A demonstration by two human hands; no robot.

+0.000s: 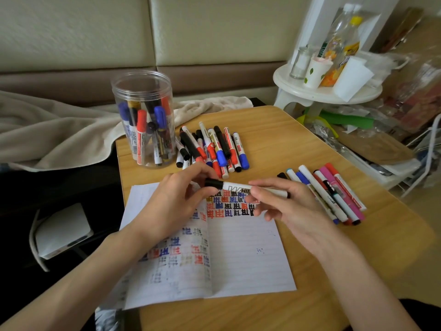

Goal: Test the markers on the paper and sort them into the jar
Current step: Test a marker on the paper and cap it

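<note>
A white marker with a black cap [238,188] lies level above the open lined notebook [243,259]. My left hand [174,204] pinches its black cap end. My right hand [288,206] grips the white barrel. The page under the hands carries rows of red, blue and black test marks. A clear plastic jar [144,120] with several markers standing inside is at the table's back left, open-topped. A pile of thick markers [210,149] lies just right of the jar. A second row of thin coloured markers [334,194] lies at the right.
The wooden table [286,144] has edges close on the left and right. A beige blanket [47,130] lies behind the jar. A white stool [327,91] with bottles and cups stands at the back right, beside cluttered plastic bags. A white box [62,230] sits lower left.
</note>
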